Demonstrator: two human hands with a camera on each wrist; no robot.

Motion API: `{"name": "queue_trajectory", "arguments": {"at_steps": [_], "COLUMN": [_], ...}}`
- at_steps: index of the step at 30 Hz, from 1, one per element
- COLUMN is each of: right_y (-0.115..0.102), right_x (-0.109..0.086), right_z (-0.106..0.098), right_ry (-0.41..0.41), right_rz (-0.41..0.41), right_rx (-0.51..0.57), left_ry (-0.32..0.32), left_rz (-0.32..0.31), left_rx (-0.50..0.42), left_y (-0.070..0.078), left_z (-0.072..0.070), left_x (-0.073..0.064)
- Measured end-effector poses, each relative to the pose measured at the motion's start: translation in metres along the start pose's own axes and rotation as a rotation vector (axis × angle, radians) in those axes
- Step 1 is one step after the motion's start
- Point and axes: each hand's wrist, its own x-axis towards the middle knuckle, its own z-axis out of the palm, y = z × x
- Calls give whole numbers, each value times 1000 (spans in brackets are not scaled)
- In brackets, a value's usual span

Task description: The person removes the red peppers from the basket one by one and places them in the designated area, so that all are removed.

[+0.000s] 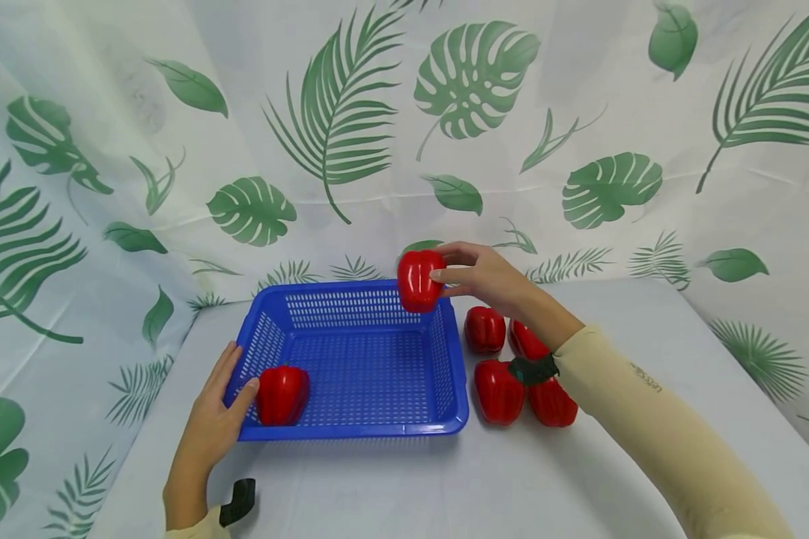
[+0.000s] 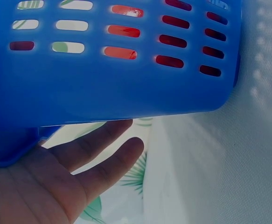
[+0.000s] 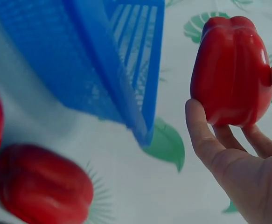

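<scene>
My right hand (image 1: 485,278) grips a glossy red bell pepper (image 1: 416,281) between thumb and fingers. The pepper is raised and overlaps the far right corner of the blue plastic basket (image 1: 364,431) in the head view. In the right wrist view the fingertips (image 3: 197,112) press on its sides and end, with the basket's rim (image 3: 126,100) off to the left. At the basket's left rim is my left hand (image 1: 212,423), thumb over the edge and fingers along the outside. One red bell pepper (image 1: 282,397) lies inside, close to that thumb.
Several more red bell peppers (image 1: 500,393) lie on the white table (image 1: 357,494) just right of the basket, partly hidden by my right wrist. A white cloth with green leaf prints (image 1: 371,45) hangs behind and at the sides.
</scene>
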Motion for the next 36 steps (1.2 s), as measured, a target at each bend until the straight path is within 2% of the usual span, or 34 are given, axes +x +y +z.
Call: {"name": "queue_trajectory", "arguments": {"at_steps": [7,15,26,36], "right_y": [7,14,29,54], "right_x": [-14,-34,-62,-96], "right_z": [-25,-50,-87,-134], "right_ry": [0,29,72,142], "right_rz": [4,44,13,-4], "right_rx": [-13,-18,-26,-26], "left_ry": [5,7,3,2], "left_rz": [-11,-4,17,13], "left_rx": [8,7,-7,-7], "left_y": [-1,0,1,1], "left_z": [0,-2,-2,-2], "left_x": [-2,-2,-1,-1]}}
